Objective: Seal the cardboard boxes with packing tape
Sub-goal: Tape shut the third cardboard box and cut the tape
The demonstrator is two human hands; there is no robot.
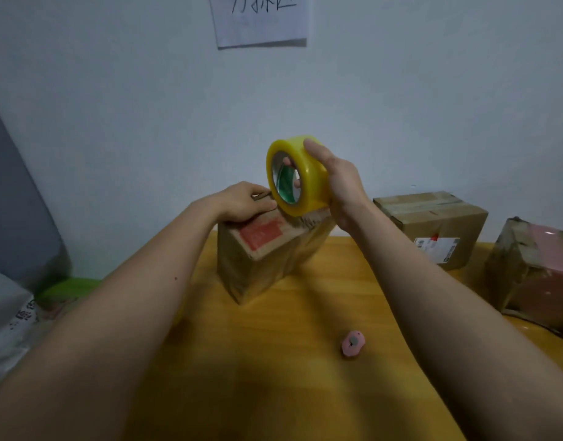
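**Taping the top of the middle box**

Pale wall stands behind your yellow wooden table [273,361], with a paper sheet [261,17] pinned high on it. At the left edge you have some plastic bags [6,313]. Your left hand [245,203] rests on the top of the cardboard box [261,259] in the middle, fingers bent and pressing near the tape's end; whether it pinches the end, I cannot tell. Your right hand [334,179] holds the yellow tape roll [296,175], thumb on the outer rim and fingers through the core, the roll touching the box top. I think the roll is light and stiff, but its film is slippery and sticky, so the core is the good place to hold. A pink small cutter [353,342] lies near you. Further right stand a second box [433,227] and a pink-sided box [534,275].
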